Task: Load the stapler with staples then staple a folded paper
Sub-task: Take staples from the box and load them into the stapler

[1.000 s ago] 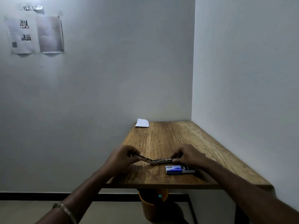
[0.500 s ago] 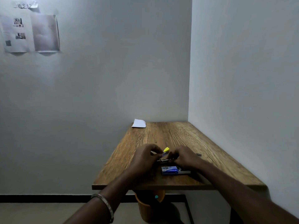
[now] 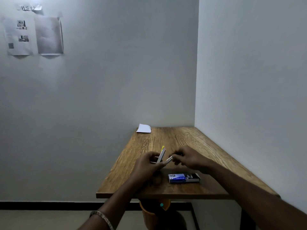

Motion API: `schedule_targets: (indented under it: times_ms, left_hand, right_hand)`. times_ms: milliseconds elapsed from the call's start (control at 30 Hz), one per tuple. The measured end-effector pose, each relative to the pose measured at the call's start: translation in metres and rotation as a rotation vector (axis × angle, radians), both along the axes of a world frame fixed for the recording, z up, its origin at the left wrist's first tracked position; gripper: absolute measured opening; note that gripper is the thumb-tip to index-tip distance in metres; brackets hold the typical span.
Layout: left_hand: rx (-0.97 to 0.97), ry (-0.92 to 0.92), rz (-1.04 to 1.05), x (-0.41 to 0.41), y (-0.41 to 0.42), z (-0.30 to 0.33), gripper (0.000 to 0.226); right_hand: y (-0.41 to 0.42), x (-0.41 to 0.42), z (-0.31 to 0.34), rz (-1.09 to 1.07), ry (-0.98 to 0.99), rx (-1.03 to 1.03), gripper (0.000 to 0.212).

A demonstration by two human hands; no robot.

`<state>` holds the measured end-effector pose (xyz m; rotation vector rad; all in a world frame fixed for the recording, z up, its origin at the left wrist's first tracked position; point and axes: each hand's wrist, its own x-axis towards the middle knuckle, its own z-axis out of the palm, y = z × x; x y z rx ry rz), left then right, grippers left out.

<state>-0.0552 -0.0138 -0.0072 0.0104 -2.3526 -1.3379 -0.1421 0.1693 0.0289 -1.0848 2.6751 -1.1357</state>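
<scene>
My left hand (image 3: 149, 165) holds a small metal stapler (image 3: 161, 156) just above the wooden table (image 3: 174, 141), its top arm swung up with a yellow tip. My right hand (image 3: 187, 157) is close on the right, fingers pinched on a pale strip of staples (image 3: 169, 159) whose end points at the stapler. A blue staple box (image 3: 183, 178) lies slid open on the table in front of my right wrist. A folded white paper (image 3: 144, 128) rests at the table's far left corner.
Walls close in the table at the back and along the right side. An orange bucket (image 3: 149, 213) stands under the table's front edge. Printed sheets (image 3: 33, 35) hang on the wall at the upper left.
The stapler, held flat between both hands a second ago, now has its top arm raised. My right hand now pinches a staple strip beside it. The hands have lifted slightly.
</scene>
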Motion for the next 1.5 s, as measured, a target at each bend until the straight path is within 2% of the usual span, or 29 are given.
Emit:
schedule_targets:
  times_ms: [100,200,333,433,500,633,733,900,1000,1167,1500]
  left_hand:
    - [0.029,-0.036,0.023,-0.002,0.0,0.0,0.059]
    - [0.079,-0.053,0.011,-0.002,0.0,-0.001,0.056]
    - [0.225,-0.057,-0.027,-0.003,-0.002,-0.001,0.053]
    - [0.319,-0.032,-0.053,-0.001,-0.002,0.001,0.04]
    - [0.309,-0.02,-0.059,0.0,-0.003,0.001,0.035]
    - [0.259,-0.022,-0.076,-0.001,-0.004,-0.002,0.048]
    - [0.203,0.002,-0.138,0.0,-0.003,-0.001,0.033]
    - [0.278,0.026,-0.065,0.003,-0.001,0.003,0.042]
    - [0.358,0.022,-0.02,0.004,-0.001,0.004,0.053]
    - [0.385,0.021,-0.017,0.004,-0.001,0.003,0.057]
    - [0.376,0.031,-0.035,0.007,0.0,0.003,0.053]
  right_hand:
    - [-0.01,0.002,0.007,-0.021,-0.061,-0.141,0.019]
    - [-0.024,0.004,0.012,-0.03,-0.07,-0.263,0.01]
    - [-0.042,0.007,0.013,-0.093,-0.116,-0.319,0.026]
    - [-0.053,0.009,0.013,-0.092,-0.437,-0.303,0.047]
    - [-0.056,0.012,0.012,-0.062,-0.665,-0.351,0.06]
    - [-0.055,0.015,0.008,0.055,-0.848,-0.456,0.063]
    - [-0.052,0.011,0.008,0.133,-0.957,-0.582,0.06]
    - [-0.037,-0.002,0.011,0.143,-0.933,-0.694,0.052]
    - [-0.025,-0.011,0.014,0.179,-0.954,-0.661,0.065]
    - [-0.013,-0.021,0.013,0.241,-0.979,-0.646,0.095]
    - [-0.002,-0.017,0.017,0.232,-0.917,-0.637,0.064]
